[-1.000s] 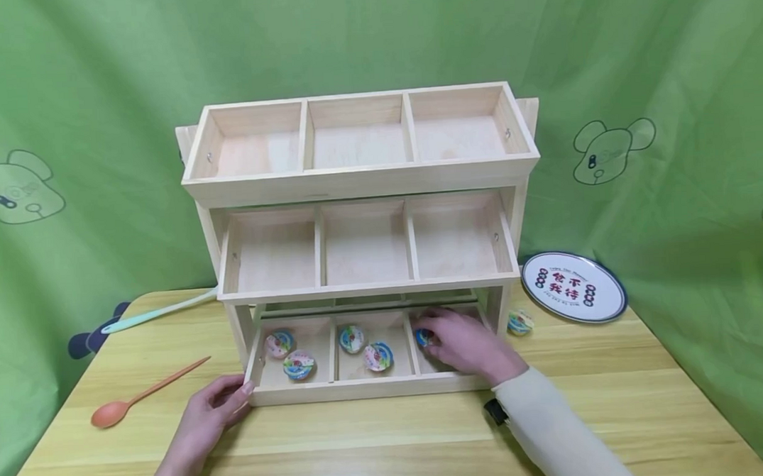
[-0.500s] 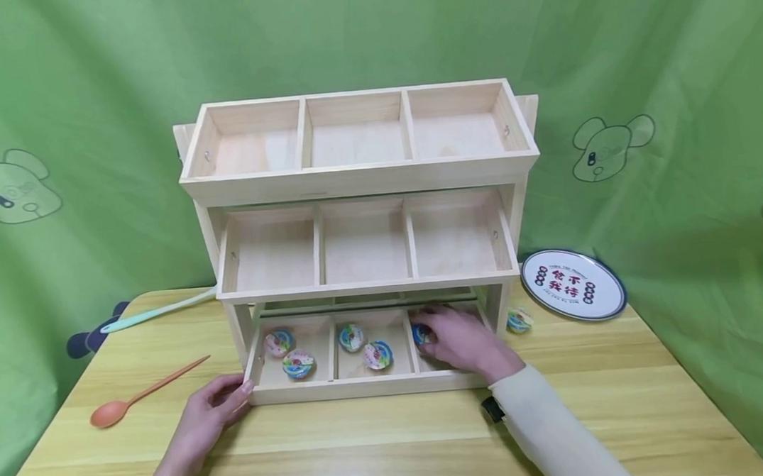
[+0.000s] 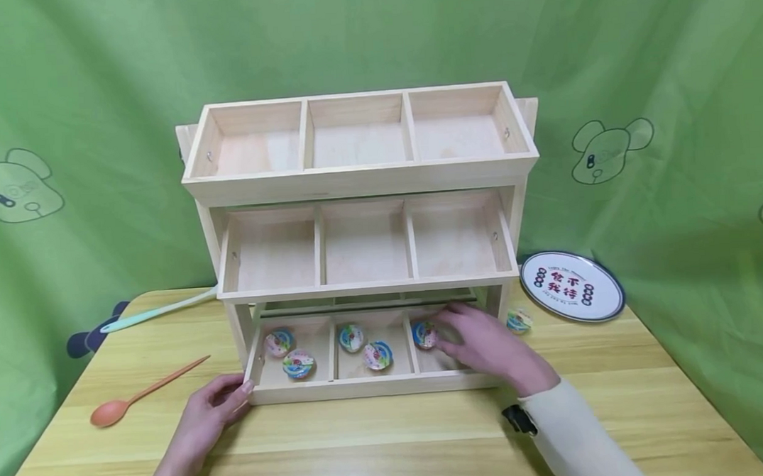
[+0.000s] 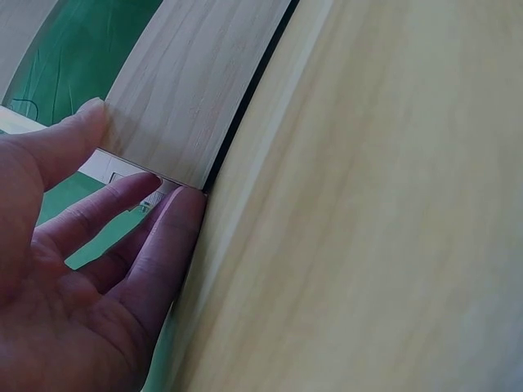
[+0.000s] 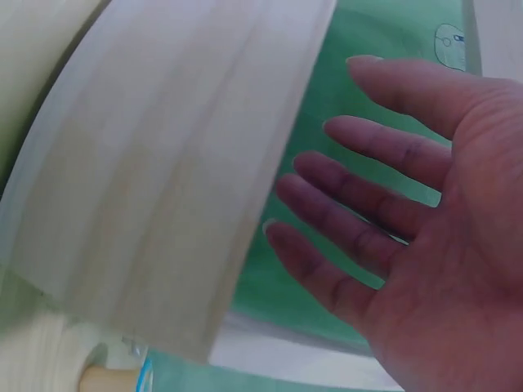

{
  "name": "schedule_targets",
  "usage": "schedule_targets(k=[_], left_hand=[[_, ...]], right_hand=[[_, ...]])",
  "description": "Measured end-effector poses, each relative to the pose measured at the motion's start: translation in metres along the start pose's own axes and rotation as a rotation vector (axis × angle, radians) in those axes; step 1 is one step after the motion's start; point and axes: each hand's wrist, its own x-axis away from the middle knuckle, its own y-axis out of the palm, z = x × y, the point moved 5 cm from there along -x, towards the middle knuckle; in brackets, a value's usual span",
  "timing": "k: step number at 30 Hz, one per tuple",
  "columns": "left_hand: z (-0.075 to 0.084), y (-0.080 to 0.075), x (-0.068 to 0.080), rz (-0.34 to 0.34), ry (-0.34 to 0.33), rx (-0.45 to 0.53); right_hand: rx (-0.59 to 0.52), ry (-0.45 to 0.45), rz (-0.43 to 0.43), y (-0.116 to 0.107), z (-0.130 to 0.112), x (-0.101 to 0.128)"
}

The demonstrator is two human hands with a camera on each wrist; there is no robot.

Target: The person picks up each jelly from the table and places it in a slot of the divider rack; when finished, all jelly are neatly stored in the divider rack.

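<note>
A three-tier wooden rack [image 3: 360, 178] stands on the table. Its bottom tray [image 3: 362, 388] has three compartments. Two small foil-lidded cups [image 3: 288, 352] lie in the left one and two cups [image 3: 366, 346] in the middle one. One cup [image 3: 424, 334] lies in the right compartment. My right hand [image 3: 482, 344] hovers just right of that cup, holding nothing; the right wrist view shows its fingers [image 5: 359, 204] spread and straight. My left hand [image 3: 216, 401] rests against the tray's front left corner, thumb and fairly straight fingers [image 4: 155, 229] touching the wood.
Another cup [image 3: 519, 321] sits on the table right of the rack, near a round white plate [image 3: 572, 286]. An orange spoon [image 3: 126, 404] and a pale green spoon [image 3: 157, 314] lie to the left. Green cloth hangs behind.
My right hand has let go of the cup in the right compartment and drawn back to the right, so the cup now shows. The left hand has stayed put.
</note>
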Motion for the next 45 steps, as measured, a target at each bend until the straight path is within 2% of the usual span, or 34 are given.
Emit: schedule_targets(k=[24, 33, 45], left_hand=[[-0.001, -0.001, 0.0, -0.001, 0.009, -0.01], [0.0, 0.0, -0.001, -0.006, 0.015, -0.021], [0.0, -0.001, -0.001, -0.023, 0.011, -0.02]], right_hand=[[-0.077, 0.064, -0.015, -0.029, 0.009, 0.037], [-0.063, 0.091, 0.006, -0.036, 0.024, 0.051], [-0.103, 0.121, 0.052, -0.044, 0.052, 0.065]])
